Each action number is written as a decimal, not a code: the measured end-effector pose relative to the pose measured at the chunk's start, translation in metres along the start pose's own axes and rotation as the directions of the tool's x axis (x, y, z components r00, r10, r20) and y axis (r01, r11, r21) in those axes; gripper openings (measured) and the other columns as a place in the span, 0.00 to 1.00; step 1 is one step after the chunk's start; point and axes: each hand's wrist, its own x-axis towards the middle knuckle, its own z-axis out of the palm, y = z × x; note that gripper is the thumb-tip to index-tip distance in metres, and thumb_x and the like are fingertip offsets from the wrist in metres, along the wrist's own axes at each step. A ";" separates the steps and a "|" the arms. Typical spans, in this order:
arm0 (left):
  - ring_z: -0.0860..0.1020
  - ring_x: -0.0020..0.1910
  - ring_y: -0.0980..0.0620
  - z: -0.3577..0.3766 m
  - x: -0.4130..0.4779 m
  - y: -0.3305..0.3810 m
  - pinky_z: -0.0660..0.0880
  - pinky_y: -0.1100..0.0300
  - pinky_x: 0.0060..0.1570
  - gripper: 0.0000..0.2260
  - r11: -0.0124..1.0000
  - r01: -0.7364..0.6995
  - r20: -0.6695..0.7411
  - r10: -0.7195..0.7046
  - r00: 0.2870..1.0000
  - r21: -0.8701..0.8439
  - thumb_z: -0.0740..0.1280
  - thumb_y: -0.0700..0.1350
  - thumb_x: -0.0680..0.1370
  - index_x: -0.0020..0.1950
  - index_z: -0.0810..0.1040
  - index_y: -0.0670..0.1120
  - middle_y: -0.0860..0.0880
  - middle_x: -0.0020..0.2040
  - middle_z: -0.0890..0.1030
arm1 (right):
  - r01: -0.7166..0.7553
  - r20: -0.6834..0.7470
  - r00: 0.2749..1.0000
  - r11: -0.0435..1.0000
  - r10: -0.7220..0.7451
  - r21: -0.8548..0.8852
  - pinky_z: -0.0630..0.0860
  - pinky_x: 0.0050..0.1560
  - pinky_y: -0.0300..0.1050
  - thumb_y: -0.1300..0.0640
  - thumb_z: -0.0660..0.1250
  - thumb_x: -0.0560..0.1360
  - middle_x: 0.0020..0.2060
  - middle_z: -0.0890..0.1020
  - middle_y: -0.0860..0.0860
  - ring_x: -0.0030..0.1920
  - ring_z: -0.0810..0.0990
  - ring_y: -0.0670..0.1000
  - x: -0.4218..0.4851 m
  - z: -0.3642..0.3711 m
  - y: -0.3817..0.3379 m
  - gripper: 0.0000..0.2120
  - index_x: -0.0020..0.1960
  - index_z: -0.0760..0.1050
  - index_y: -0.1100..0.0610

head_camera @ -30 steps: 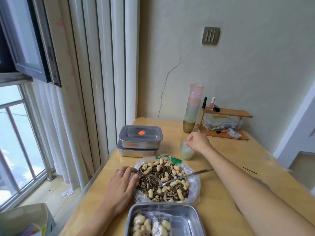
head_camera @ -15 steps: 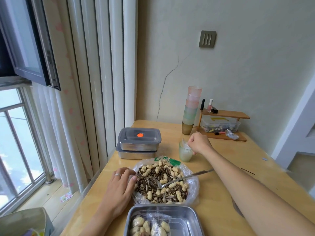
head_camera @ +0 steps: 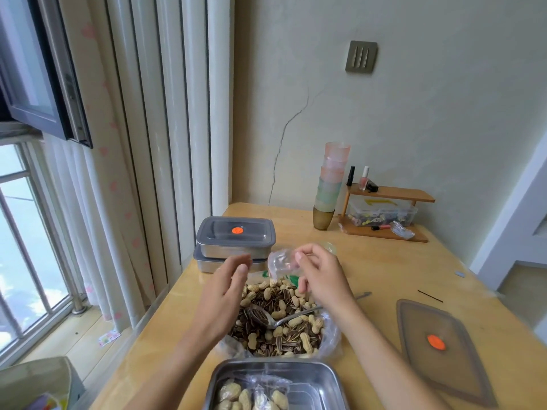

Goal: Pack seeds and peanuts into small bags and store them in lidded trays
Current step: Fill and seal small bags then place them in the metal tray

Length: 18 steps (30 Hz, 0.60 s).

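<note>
Head view, clock directions taken from the heap of seeds and peanuts (head_camera: 281,321) in its big plastic bag at the centre of the table (head_camera: 370,276): the right hand (head_camera: 319,279) hovers at 12 to 1 o'clock and pinches a small clear bag (head_camera: 279,263) at its fingertips. The bag is crumpled and hangs with its long axis roughly upright over the heap's far edge; which end is its mouth cannot be told. The left hand (head_camera: 225,294) is at 10 o'clock just beside the bag, fingers relaxed, holding nothing. A spoon (head_camera: 266,318) lies in the heap, bowl at the centre, handle pointing to 2 o'clock under the right wrist. An open steel tray (head_camera: 325,377) sits at 6 o'clock, almost touching the big bag, with filled bags (head_camera: 254,395) inside. Two lidded trays (head_camera: 236,235) are stacked at 11 o'clock by the table's left edge, which runs along the curtain (head_camera: 97,232). A loose lid (head_camera: 438,344) lies at 4 o'clock, with bare tabletop between it and the heap
</note>
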 end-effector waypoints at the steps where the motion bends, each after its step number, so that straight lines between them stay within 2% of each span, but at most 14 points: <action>1: 0.80 0.60 0.61 0.005 0.006 0.002 0.78 0.54 0.62 0.20 0.995 0.061 0.047 -0.057 0.997 -0.074 0.56 0.62 0.84 0.67 0.78 0.54 0.59 0.60 0.83 | -0.026 0.021 0.999 0.997 0.024 0.075 0.72 0.29 0.38 0.58 0.62 0.85 0.44 0.86 0.52 0.28 0.78 0.50 -0.005 0.006 0.004 0.06 0.52 0.78 0.55; 4: 0.83 0.58 0.50 0.015 0.017 0.005 0.79 0.51 0.63 0.18 0.934 0.260 0.236 -0.202 0.950 -0.246 0.57 0.57 0.86 0.64 0.82 0.49 0.48 0.57 0.86 | -0.062 0.014 0.998 0.978 0.060 0.199 0.70 0.29 0.40 0.59 0.62 0.85 0.39 0.85 0.54 0.27 0.75 0.50 -0.017 0.021 0.015 0.07 0.52 0.77 0.59; 6: 0.84 0.53 0.46 0.016 0.017 0.005 0.81 0.53 0.58 0.15 0.904 0.314 0.297 -0.227 0.928 -0.290 0.63 0.54 0.84 0.62 0.82 0.47 0.44 0.55 0.86 | -0.050 -0.002 0.999 0.974 0.052 0.221 0.69 0.30 0.41 0.60 0.62 0.85 0.37 0.82 0.57 0.28 0.75 0.51 -0.021 0.026 0.023 0.07 0.52 0.77 0.60; 8: 0.83 0.44 0.48 0.017 0.016 0.002 0.80 0.58 0.48 0.11 0.884 0.316 0.295 -0.218 0.930 -0.343 0.69 0.48 0.82 0.59 0.82 0.42 0.39 0.50 0.86 | -0.040 -0.019 0.999 0.978 0.044 0.203 0.71 0.31 0.41 0.59 0.62 0.85 0.34 0.80 0.54 0.29 0.75 0.51 -0.023 0.024 0.028 0.07 0.52 0.78 0.58; 11: 0.80 0.40 0.46 0.016 0.014 -0.008 0.79 0.58 0.42 0.12 0.847 0.312 0.238 -0.228 0.944 -0.429 0.75 0.42 0.77 0.58 0.81 0.38 0.35 0.44 0.84 | -0.022 -0.065 0.997 0.991 0.030 0.129 0.76 0.34 0.46 0.59 0.64 0.84 0.38 0.85 0.51 0.30 0.76 0.52 -0.024 0.016 0.031 0.06 0.51 0.79 0.54; 15: 0.82 0.40 0.45 0.016 0.012 -0.013 0.82 0.56 0.44 0.14 0.867 0.268 0.174 -0.213 0.962 -0.420 0.76 0.39 0.75 0.58 0.80 0.39 0.39 0.42 0.85 | 0.008 -0.109 0.994 0.994 0.004 0.110 0.76 0.35 0.47 0.58 0.65 0.84 0.41 0.86 0.52 0.30 0.76 0.52 -0.026 0.011 0.026 0.05 0.52 0.79 0.52; 18: 0.83 0.41 0.44 0.017 0.011 -0.010 0.82 0.53 0.46 0.13 0.864 0.235 0.143 -0.190 0.971 -0.446 0.76 0.39 0.75 0.58 0.81 0.40 0.37 0.43 0.85 | -0.081 -0.042 0.994 0.954 0.097 0.289 0.74 0.34 0.41 0.53 0.67 0.83 0.44 0.86 0.55 0.31 0.73 0.51 -0.028 0.011 0.021 0.05 0.57 0.78 0.52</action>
